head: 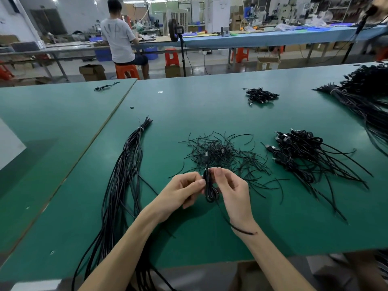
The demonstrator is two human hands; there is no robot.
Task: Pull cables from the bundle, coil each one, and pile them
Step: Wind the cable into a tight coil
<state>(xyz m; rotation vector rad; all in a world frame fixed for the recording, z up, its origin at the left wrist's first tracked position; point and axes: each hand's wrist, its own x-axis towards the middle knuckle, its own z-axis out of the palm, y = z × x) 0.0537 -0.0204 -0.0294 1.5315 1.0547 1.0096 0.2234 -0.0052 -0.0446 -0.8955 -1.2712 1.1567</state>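
Fingers, left hand point(180, 194): curled, thumb and fingertips pinching the coiled cable point(210, 191) from its left side.
Fingers, right hand point(231, 192): curled too, thumb and forefinger nipping the top of the same coil from its right.
Coiled cable: a small black loop held upright between both hands above the table point(210, 110), just on the near side of the heap of short black strands point(222, 154). One end rises from the fingers over the heap, and a loose tail (thin, black) trails down across the right wrist.
Bundle point(123, 175): long black cables lying left of the heap, running away from the near table edge, bound by a white band point(141, 128) close to the far end.
Pile of coiled cables point(298, 148): right of the heap and apart from it, with loose tails fanning toward the near right.
Smaller pile point(261, 95): beyond the heap and a little right, well apart.
Second bundle point(367, 101): far right of the heap, partly cut off by the frame.
Single cable point(106, 86): far beyond and left of the heap, on the adjoining table panel.
Person point(119, 36): seated on an orange stool point(127, 71) at another bench, well beyond the heap, back turned.
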